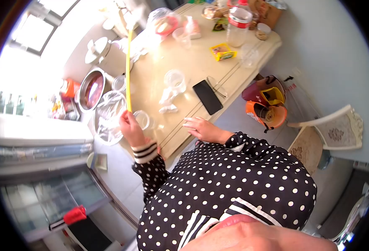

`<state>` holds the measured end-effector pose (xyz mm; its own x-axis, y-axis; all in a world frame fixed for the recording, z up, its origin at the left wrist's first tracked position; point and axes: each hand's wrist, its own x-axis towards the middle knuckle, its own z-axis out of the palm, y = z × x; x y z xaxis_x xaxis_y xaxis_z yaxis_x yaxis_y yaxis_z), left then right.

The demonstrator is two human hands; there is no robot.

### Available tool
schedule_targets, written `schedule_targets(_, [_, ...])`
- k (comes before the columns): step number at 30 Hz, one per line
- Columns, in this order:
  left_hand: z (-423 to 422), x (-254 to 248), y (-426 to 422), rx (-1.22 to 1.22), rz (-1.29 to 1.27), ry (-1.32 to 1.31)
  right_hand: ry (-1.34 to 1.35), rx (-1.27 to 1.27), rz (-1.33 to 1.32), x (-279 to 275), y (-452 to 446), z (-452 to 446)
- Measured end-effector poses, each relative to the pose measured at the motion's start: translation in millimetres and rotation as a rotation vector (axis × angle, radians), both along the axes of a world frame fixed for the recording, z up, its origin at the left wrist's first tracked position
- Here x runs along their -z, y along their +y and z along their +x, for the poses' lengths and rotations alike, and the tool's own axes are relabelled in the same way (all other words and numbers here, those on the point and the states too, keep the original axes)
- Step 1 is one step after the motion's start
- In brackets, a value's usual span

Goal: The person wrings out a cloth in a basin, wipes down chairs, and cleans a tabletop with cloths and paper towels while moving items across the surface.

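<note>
My left hand (131,129) is closed around the lower end of a long, thin yellow stick (129,71). The stick points away across the table's left side, and its far end is lost in a pale blur. A clear plastic cup (141,120) stands just right of that hand. My right hand (203,128) lies at the near table edge with its fingers stretched out, holding nothing. Beyond it are a black phone (207,97) and a pair of glasses (217,86). Crumpled white tissue (168,100) and another clear cup (175,81) sit mid-table.
Left of the table are a metal pot (94,90) with reddish contents and a plastic-covered bowl (109,117). A large clear bottle (239,27), yellow packet (223,52) and jar (263,31) occupy the far right. Bags (266,113) and a chair (333,127) stand to the right.
</note>
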<state>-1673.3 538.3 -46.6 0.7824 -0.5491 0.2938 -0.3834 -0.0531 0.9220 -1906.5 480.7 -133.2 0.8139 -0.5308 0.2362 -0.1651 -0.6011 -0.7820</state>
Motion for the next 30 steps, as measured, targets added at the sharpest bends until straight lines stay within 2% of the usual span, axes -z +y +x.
schedule_targets(1, [-19.2,7.1,-2.8,0.081,-0.111,0.315,-0.069,0.030,0.053,-15.4,-1.8,-0.2])
schedule_targets(5, [-116.1,31.8,-13.0,0.439,-0.300,0.436,-0.279,0.174,0.225,-58.3,-8.9,-13.9])
schedule_targets(7, [-159.7,46.8,-20.3,0.585,-0.388,0.610,-0.406,0.258,0.329,-67.0,-10.8,-26.3])
schedule_targets(8, [-179.0,48.0,-21.0,0.678,-0.374,0.625,-0.416,0.316,0.393,-84.0,-8.9,-37.0])
schedule_targets(11, [-205.2,66.9,-31.1,0.981,-0.245,0.673,-0.476,0.461,0.653,-69.4,-15.4,-70.9])
schedule_targets(13, [-227.5,69.7,-44.2,1.115,-0.162,0.638,-0.524,0.589,0.618,-53.6,-17.4,-99.2])
schedule_targets(15, [-248.5,85.2,-56.4,1.236,-0.002,0.432,-0.568,0.717,0.525,-35.4,-20.9,-132.3])
schedule_targets(17, [-268.4,102.2,-61.4,1.229,0.183,0.336,-0.625,0.777,0.553,-18.1,-27.1,-172.6])
schedule_targets(19, [-290.0,112.9,-62.4,1.223,0.273,0.383,-0.609,0.859,0.493,1.4,-33.8,-216.5])
schedule_targets(25, [-354.0,147.9,-74.5,1.142,0.464,0.708,-0.730,1.067,0.475,20.0,-67.7,-355.8])
schedule_targets(28, [-378.3,133.7,-95.9,1.202,0.499,0.625,-0.548,1.244,0.354,39.7,-87.0,-421.4])
schedule_targets(30, [-387.1,116.4,-110.4,1.204,0.533,0.478,-0.460,1.322,0.302,40.1,-106.9,-447.2])
